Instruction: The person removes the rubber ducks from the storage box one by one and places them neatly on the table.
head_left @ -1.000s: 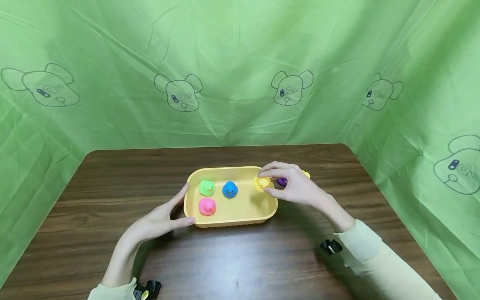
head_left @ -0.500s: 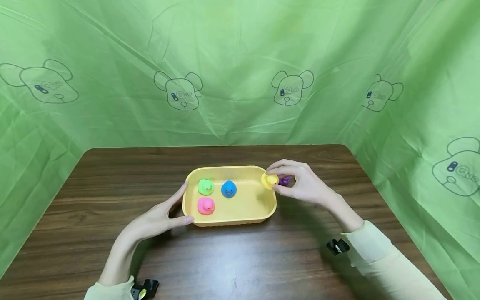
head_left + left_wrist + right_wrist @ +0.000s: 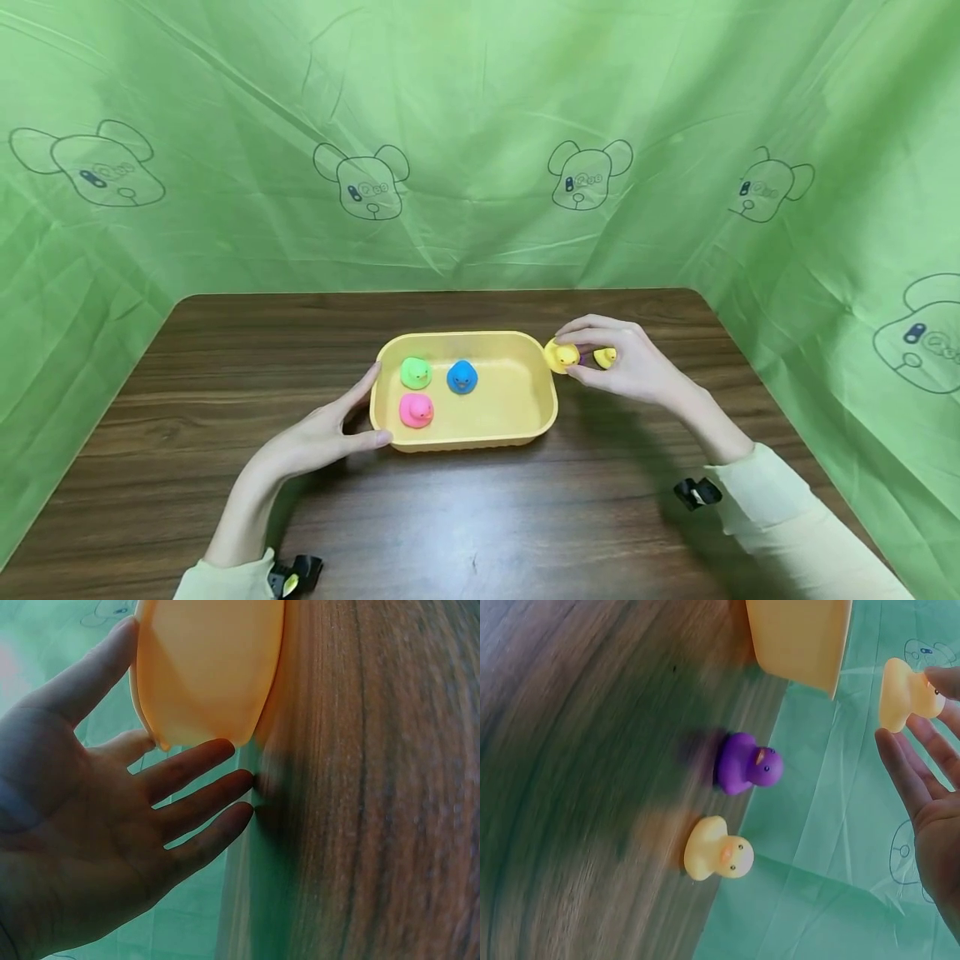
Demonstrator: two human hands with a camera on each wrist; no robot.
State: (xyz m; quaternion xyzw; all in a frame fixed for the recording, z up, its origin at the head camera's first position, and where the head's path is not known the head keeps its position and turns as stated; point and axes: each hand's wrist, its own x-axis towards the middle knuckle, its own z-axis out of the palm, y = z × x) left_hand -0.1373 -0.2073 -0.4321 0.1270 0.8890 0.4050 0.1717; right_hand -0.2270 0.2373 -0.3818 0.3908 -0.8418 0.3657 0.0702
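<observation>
Outlined lettering inside animal-head drawings, on green cloth, too faint to read for certain

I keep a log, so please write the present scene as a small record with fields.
Left hand: touches the left end of the yellow tray
Right hand: holds a yellow duck in the air near the tray's right end
In the tray: green duck, blue duck, pink duck
On the table, right of the tray: purple duck, second yellow duck
Behind the table: green cloth with animal-head drawings
</observation>
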